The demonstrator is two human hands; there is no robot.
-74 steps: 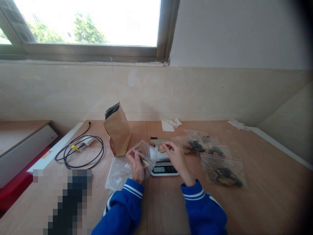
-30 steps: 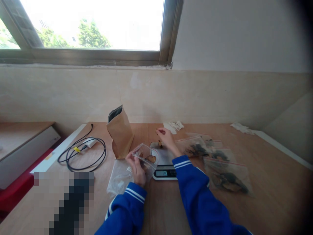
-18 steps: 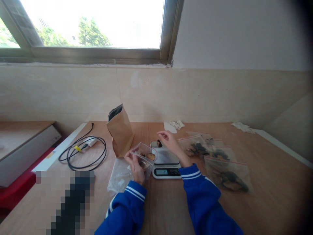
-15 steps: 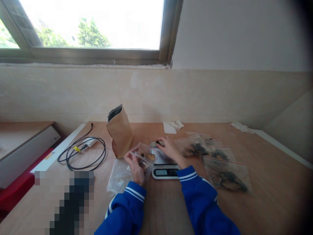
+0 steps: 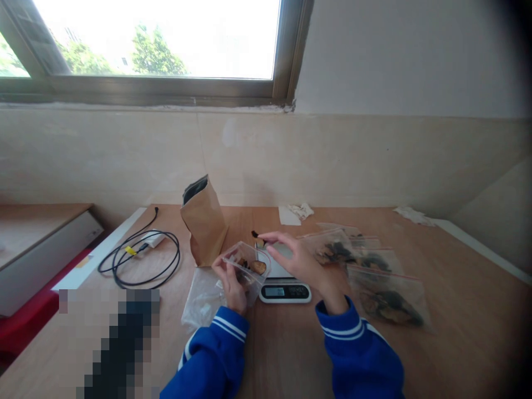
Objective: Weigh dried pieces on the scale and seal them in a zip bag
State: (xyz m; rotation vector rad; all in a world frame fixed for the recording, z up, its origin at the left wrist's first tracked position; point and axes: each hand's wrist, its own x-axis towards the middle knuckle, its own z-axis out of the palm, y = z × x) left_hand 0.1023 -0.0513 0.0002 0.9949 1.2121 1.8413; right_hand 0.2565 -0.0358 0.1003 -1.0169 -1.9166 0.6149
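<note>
My left hand [image 5: 231, 282] grips a clear zip bag [image 5: 262, 280], tilted with its mouth open. Brown and dark dried pieces [image 5: 258, 267] show inside it. Between the fingertips of my right hand [image 5: 297, 257] is a small dark dried piece [image 5: 255, 235], held just above and beyond the bag. Under that hand sits a white kitchen scale [image 5: 286, 300] with a lit display; its digits are too small to read. Part of the scale's plate is hidden by the bag and the hand.
Several filled zip bags [image 5: 393, 305] lie to the right. A brown paper bag [image 5: 205, 224] stands open behind my left hand, with flat clear bags [image 5: 199, 307] in front of it. A coiled black cable [image 5: 178, 257] lies left. Crumpled tissue [image 5: 301, 211] rests near the wall.
My right hand has lifted off the scale's plate and swung, with the dark piece pointing left toward the bag. The left hand and its bag have barely moved.
</note>
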